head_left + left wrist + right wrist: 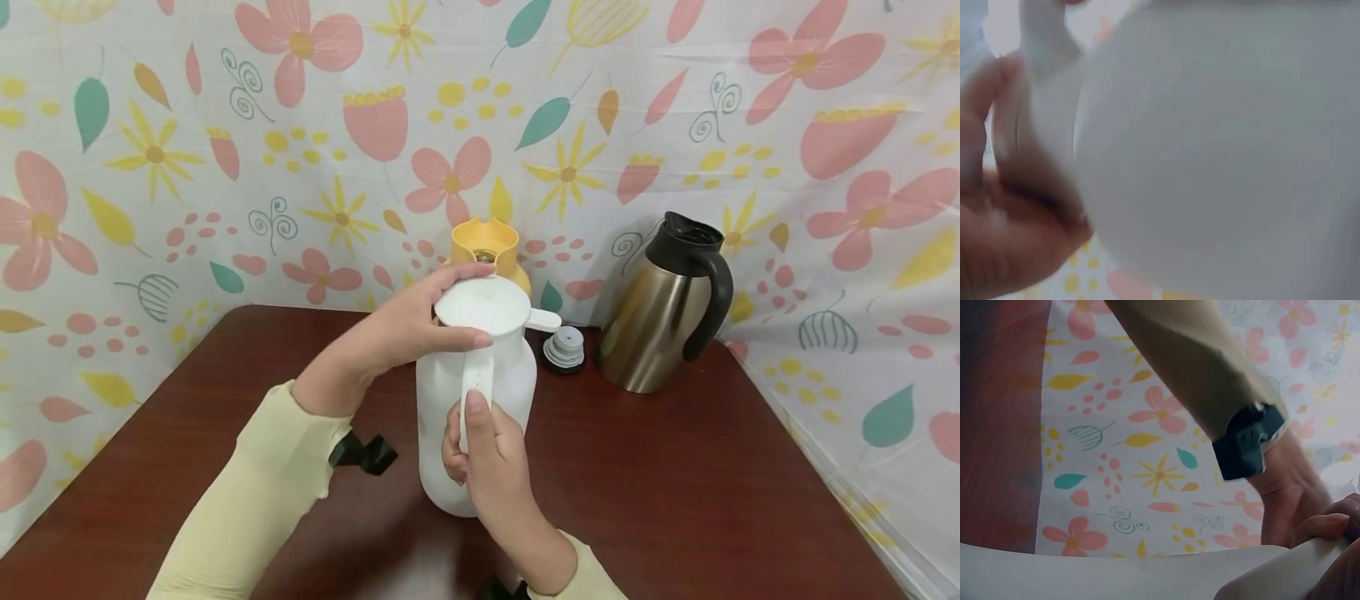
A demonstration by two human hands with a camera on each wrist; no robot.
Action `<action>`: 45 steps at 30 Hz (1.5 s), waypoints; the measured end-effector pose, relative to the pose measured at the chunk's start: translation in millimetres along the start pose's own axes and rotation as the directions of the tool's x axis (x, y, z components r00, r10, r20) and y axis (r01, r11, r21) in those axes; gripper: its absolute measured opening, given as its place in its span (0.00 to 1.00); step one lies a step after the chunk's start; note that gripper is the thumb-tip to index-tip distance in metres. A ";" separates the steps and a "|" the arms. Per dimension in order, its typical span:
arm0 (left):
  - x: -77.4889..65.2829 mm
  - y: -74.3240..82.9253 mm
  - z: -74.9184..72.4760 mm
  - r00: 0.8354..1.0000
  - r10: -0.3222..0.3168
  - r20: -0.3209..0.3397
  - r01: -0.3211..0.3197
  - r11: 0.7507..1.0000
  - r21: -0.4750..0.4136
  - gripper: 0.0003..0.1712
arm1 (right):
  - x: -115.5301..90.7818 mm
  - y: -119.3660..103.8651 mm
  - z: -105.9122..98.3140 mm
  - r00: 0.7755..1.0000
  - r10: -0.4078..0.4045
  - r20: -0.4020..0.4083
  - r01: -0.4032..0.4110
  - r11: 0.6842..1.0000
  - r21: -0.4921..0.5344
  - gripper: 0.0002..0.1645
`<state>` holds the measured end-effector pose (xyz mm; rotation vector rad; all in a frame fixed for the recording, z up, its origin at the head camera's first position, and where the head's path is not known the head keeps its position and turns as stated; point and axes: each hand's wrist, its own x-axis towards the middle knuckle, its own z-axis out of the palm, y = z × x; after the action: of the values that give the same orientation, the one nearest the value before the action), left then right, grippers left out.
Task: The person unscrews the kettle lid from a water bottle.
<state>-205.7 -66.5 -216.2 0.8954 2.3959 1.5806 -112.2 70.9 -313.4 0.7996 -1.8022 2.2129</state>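
A white vacuum jug (pixel 437 417) stands on the table in the head view, its handle facing me. Its round white lid (pixel 483 302) is on top, with a tab (pixel 545 320) pointing right. My left hand (pixel 401 321) grips the lid, thumb on the near rim and fingers around the far side. Lower down, my right hand (pixel 497 458) is wrapped around the handle (pixel 477 371), thumb lying along it. In the left wrist view the jug's body (pixel 1210 150) fills most of the picture, with the right hand (pixel 1010 244) at the handle.
Behind the white jug stands a yellow-topped jug (pixel 487 242), partly hidden. A grey stopper (pixel 565 346) lies right of it. Farther right is a steel jug (pixel 637 333) with black top and handle. A flowered cloth (pixel 300 167) hangs behind the dark red table (pixel 637 500).
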 end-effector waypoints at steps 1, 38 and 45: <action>-2.8 2.5 5.6 0.999 -0.013 -0.052 0.013 1.000 0.009 0.46 | 0.0 -0.1 -0.2 1.000 0.001 0.002 -0.001 1.000 -0.003 0.33; 45.0 -30.5 -52.6 0.832 0.266 0.486 -0.171 0.958 -0.232 0.84 | -2.6 1.6 -1.0 1.000 -0.003 -0.003 0.003 1.000 0.028 0.34; 56.3 -39.1 -45.2 0.796 0.304 0.524 -0.148 0.936 -0.319 0.80 | 0.8 1.2 0.4 1.000 -0.018 -0.004 0.018 1.000 0.015 0.33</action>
<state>-286.1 -82.5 -218.9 1.4004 1.6697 1.3907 -113.3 70.0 -314.0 0.8106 -1.7710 2.2180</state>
